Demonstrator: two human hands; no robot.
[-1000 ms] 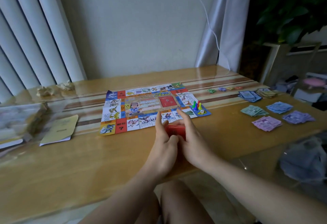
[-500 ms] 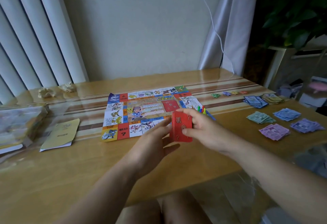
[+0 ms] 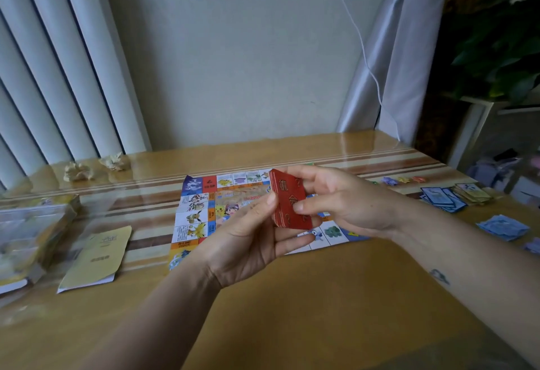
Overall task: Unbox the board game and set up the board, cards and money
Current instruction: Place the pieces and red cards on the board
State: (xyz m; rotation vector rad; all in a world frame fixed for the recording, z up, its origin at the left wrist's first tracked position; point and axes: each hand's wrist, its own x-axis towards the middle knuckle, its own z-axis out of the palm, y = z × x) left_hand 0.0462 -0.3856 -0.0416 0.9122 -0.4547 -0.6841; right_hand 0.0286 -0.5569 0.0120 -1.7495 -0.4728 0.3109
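Placing the cards, we are judging, is the step in hand. On one table [image 3: 292,311], one board [image 3: 201,212] is lying unfolded mid-frame; over it our right hand [image 3: 344,200] is gripping one red deck [image 3: 287,203], our left hand [image 3: 248,241] lying slack beneath, thumb touching. Next: laying it flat on the board.

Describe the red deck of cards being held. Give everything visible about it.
The thick red stack of paper cards shows its back, with gold characters down the middle and gold question marks at the corners. Its left side shows the layered card edges. It is upright, slightly tilted, in the air above the colourful game board. The right hand has it in its grip, fingers over the top edge and thumb on the face. The left hand lies open below, its thumb tip touching the left edge.
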